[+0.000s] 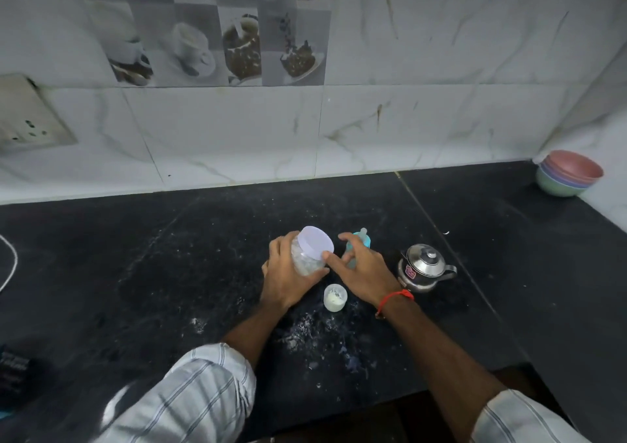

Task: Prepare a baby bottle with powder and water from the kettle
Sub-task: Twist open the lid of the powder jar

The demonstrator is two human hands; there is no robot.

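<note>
My left hand [288, 274] grips a clear plastic jar [310, 256] with a pale lilac lid, tilted on the black counter; it holds white powder. My right hand [363, 269] hovers beside it with fingers spread, one fingertip touching the lid's edge, holding nothing. Just behind that hand stands the baby bottle [360, 239], blue with a clear teat, partly hidden. A small white cap [335, 296] with powder in it sits open side up in front of my hands. The small steel kettle [424, 267], lid on, stands to the right, spout pointing right.
Spilled white powder [305, 332] dots the black counter [169, 273] near its front edge. A stack of pastel bowls [568, 176] sits in the far right corner. A tiled wall runs behind, with a socket plate [29, 116] at left. A white cord [10, 262] lies at the left edge.
</note>
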